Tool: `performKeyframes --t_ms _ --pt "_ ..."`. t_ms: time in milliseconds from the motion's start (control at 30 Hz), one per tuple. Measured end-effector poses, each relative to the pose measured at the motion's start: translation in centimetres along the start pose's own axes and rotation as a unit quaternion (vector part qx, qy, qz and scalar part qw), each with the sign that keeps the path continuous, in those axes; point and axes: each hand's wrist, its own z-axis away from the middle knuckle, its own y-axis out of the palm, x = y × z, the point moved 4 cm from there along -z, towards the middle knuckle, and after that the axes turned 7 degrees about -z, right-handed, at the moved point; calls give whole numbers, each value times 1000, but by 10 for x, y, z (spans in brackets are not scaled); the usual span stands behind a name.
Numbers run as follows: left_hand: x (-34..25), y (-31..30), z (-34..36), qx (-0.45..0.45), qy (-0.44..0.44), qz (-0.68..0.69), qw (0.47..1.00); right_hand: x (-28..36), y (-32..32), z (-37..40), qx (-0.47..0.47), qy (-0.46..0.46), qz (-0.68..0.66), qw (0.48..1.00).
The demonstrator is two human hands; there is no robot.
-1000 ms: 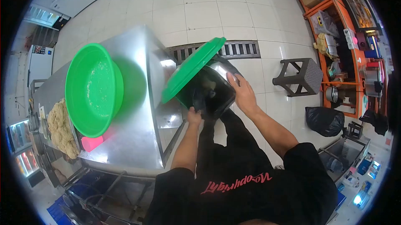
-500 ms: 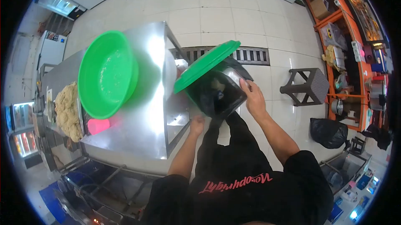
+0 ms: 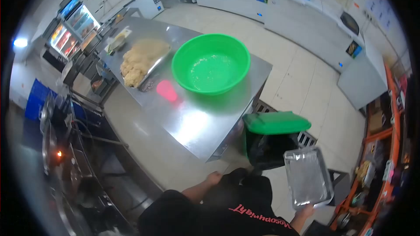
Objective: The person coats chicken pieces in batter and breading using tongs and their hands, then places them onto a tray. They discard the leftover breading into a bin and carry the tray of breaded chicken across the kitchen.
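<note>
In my right hand (image 3: pixel 305 212) is a shallow rectangular metal tray (image 3: pixel 308 177), gripped at its near edge and held out to the right. My left hand (image 3: pixel 213 177) is low beside the steel table, its fingers curled; whether anything is in them is too small to tell. Between the table and the tray stands a bin lined with a black bag (image 3: pixel 271 147), its green lid (image 3: pixel 276 122) tilted up. A large green basin (image 3: pixel 211 64) sits on the steel table (image 3: pixel 189 131), with a pink item (image 3: pixel 167 90) and a tray of dough (image 3: pixel 141 61) to its left.
Dark stove equipment (image 3: pixel 78 166) with a small flame lies at the left. Behind the tray is a dark stool (image 3: pixel 341 185). Orange shelving (image 3: pixel 390 135) runs along the right side. White freezers (image 3: pixel 302 28) line the back, and a floor drain (image 3: pixel 306 139) passes behind the bin.
The view has swung toward the left and up. My right hand has moved away from the bin to the right, and the metal tray now shows in it. The bin's lid is still raised.
</note>
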Motion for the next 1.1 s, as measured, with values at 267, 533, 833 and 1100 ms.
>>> performKeyframes --t_ms 267,533,833,1100 --pt "91 0 114 21 -351 225 909 26 -88 -18 -77 113 -8 991" --pt "74 46 181 200 -262 409 851 76 -12 32 55 139 -182 972" --pt "84 -3 233 61 -172 651 737 47 134 216 390 239 -32 889" --pt "114 -173 326 -194 4 812 551 -31 255 408 678 228 215 664"
